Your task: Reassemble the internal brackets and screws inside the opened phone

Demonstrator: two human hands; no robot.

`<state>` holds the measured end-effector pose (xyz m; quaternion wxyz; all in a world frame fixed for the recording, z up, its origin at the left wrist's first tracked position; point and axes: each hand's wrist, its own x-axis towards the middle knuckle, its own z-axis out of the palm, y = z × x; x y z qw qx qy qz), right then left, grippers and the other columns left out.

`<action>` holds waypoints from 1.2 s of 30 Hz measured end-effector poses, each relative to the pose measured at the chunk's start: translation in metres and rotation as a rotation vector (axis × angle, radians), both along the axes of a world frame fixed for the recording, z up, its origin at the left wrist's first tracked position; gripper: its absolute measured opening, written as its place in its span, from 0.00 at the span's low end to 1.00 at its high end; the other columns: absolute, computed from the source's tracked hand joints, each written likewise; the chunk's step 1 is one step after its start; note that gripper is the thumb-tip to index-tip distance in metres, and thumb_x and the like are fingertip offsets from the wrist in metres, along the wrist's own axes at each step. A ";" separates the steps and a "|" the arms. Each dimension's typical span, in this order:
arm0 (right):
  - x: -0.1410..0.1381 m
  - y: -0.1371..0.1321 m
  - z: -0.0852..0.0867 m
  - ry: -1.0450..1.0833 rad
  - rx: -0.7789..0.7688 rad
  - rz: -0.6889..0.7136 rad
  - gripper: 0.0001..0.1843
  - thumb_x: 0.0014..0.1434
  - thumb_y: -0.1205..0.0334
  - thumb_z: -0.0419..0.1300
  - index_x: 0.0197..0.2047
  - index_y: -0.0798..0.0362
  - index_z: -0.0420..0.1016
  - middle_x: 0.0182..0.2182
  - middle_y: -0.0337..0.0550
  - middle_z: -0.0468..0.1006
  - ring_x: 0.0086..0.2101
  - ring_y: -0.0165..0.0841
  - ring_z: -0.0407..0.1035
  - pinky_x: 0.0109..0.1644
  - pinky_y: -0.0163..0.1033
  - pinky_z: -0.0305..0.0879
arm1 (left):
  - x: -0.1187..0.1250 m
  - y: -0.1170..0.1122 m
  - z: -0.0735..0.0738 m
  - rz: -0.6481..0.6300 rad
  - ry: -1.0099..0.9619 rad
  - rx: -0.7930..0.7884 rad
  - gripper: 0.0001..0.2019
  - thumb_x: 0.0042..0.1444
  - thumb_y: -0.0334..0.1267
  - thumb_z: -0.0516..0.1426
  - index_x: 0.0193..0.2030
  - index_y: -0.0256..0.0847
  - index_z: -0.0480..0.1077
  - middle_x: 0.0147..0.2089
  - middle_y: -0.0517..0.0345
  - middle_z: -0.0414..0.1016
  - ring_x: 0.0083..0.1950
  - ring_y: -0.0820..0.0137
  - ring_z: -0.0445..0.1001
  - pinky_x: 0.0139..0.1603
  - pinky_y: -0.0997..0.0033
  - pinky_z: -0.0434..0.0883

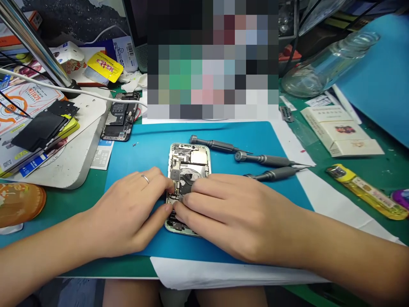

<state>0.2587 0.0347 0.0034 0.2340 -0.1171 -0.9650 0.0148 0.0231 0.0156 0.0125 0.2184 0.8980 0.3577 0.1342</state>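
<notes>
An opened phone (pixel 189 160) lies face down on a blue work mat (pixel 153 145), its inner boards and shields exposed. My left hand (pixel 131 211), with a ring on one finger, rests on the phone's left edge, fingers curled and pinching at a part inside. From the right, my right hand (pixel 230 213) covers the phone's lower half, with its fingertips pressed together against those of the left hand. What the fingers pinch is too small to make out.
Three grey screwdrivers (pixel 268 160) lie on the mat right of the phone. A second opened phone (pixel 119 117) sits at the back left beside a white lamp base (pixel 76 149). A glass jar (pixel 322 64), a cigarette pack (pixel 341 132) and a yellow lighter (pixel 367 192) lie at the right.
</notes>
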 end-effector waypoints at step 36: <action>-0.002 0.009 -0.004 0.025 -0.073 -0.027 0.13 0.71 0.64 0.58 0.36 0.58 0.81 0.28 0.44 0.76 0.31 0.35 0.65 0.37 0.42 0.65 | 0.005 0.000 0.001 -0.008 0.047 0.055 0.05 0.69 0.34 0.50 0.45 0.38 0.66 0.40 0.55 0.69 0.37 0.66 0.68 0.37 0.64 0.64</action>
